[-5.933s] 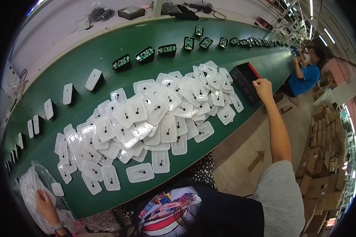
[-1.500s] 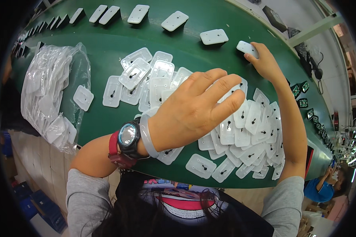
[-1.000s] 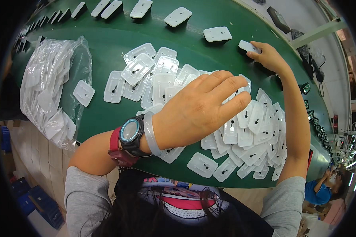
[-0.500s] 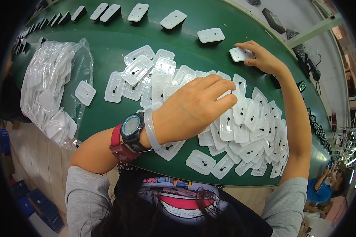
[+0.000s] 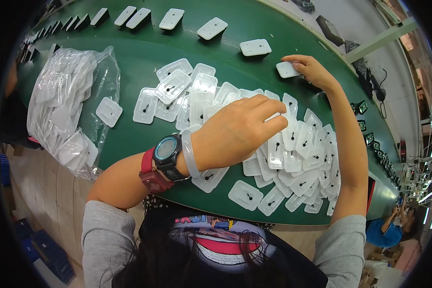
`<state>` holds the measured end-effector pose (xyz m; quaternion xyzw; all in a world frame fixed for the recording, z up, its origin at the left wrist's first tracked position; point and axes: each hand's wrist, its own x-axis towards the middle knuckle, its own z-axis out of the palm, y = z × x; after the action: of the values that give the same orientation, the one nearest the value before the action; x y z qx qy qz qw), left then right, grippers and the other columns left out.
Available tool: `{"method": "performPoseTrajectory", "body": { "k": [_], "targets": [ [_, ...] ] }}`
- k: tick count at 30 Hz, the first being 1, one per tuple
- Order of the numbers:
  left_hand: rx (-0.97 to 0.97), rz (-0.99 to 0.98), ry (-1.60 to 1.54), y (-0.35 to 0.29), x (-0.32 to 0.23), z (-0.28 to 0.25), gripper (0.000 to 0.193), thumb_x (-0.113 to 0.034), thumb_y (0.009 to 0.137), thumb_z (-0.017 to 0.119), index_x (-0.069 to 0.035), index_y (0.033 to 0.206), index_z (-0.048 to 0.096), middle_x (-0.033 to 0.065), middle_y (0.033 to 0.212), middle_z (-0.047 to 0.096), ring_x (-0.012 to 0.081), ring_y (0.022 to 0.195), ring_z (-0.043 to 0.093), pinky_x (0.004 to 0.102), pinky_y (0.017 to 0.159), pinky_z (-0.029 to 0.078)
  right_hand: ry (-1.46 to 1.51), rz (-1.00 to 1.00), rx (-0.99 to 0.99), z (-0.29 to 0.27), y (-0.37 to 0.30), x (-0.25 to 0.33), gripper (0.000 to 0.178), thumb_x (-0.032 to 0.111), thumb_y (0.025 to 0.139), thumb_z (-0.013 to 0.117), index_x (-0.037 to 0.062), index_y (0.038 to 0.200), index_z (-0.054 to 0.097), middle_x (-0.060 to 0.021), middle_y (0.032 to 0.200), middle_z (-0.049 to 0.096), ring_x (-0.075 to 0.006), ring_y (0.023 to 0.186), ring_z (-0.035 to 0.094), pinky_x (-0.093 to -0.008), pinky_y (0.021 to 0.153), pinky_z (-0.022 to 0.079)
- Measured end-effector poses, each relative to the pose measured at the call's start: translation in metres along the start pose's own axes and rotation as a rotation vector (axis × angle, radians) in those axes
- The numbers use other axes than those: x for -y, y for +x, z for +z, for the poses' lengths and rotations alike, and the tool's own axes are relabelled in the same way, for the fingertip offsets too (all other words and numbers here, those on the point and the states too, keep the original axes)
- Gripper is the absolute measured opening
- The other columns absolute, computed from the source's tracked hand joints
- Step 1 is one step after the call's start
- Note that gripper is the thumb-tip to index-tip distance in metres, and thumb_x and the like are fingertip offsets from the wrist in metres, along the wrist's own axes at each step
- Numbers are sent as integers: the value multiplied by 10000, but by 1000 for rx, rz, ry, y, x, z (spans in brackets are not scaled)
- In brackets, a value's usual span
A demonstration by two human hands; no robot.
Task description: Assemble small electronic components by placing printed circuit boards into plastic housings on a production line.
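My right hand (image 5: 313,72) reaches to the far right of the green table, its fingers closed at the right end of a white-topped black case (image 5: 286,70). The case's underside is mostly hidden by the hand. Over the middle of a pile of white plastic covers (image 5: 302,144) is my left hand (image 5: 245,128), its fingers curled and thumb drawn in. What those fingers hold, if anything, is hidden. Dark keyhole-shaped marks show on many covers. Left of the pile, one loose cover (image 5: 109,112) lies beside a clear plastic bag (image 5: 65,105) full of similar white pieces.
A row of white-topped black cases (image 5: 212,29) runs along the far side of the green table (image 5: 144,43). Small dark parts with green faces (image 5: 369,139) line the right edge. A co-worker in blue (image 5: 386,233) is at far right.
My right hand and the white-topped case have shifted slightly left and nearer, and its fingers have moved toward the case's right end. The left hand keeps nearly the same place and pose.
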<state>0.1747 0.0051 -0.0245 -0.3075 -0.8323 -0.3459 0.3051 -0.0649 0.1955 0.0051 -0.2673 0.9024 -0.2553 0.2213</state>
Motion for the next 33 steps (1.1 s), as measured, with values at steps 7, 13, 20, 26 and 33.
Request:
{"method": "performPoseTrajectory", "body": {
  "k": [7, 13, 20, 26, 33],
  "targets": [
    [30, 5, 14, -2, 0, -1, 232, 17, 715, 610, -60, 927, 558, 69, 1094, 578, 239, 931, 571, 310, 786, 479, -5, -140, -85, 6, 1, -1, 341, 26, 863, 431, 65, 1129, 641, -24, 1033, 633, -117, 827, 511, -217, 793, 401],
    [68, 3, 29, -3, 1, -1, 235, 12, 716, 613, -65, 932, 564, 64, 1102, 581, 235, 942, 573, 309, 790, 481, -30, -76, -28, 1, 2, 1, 361, 23, 837, 427, 64, 1126, 641, -27, 1051, 635, -122, 871, 526, -203, 822, 397],
    [121, -3, 46, -6, 3, 1, 238, 9, 711, 619, -70, 928, 561, 58, 1091, 582, 232, 932, 573, 308, 787, 481, 13, -90, -31, 3, 3, 3, 366, 59, 830, 454, 66, 1154, 625, -27, 1048, 608, -104, 854, 496, -202, 782, 386],
    [142, -10, 34, -7, 4, 4, 240, 9, 707, 624, -73, 922, 556, 55, 1064, 581, 230, 916, 573, 305, 779, 480, 125, -113, -8, 3, 5, 2, 362, 59, 818, 475, 57, 1148, 625, -35, 1075, 615, -113, 911, 507, -216, 840, 384],
    [159, -26, 38, -8, 7, 4, 229, 7, 718, 622, -77, 920, 554, 51, 1032, 578, 227, 890, 571, 299, 761, 479, 269, -185, 11, 11, 14, 0, 367, 70, 819, 492, 58, 1166, 610, -52, 1140, 611, -136, 1021, 519, -244, 950, 364]
  ]
}}
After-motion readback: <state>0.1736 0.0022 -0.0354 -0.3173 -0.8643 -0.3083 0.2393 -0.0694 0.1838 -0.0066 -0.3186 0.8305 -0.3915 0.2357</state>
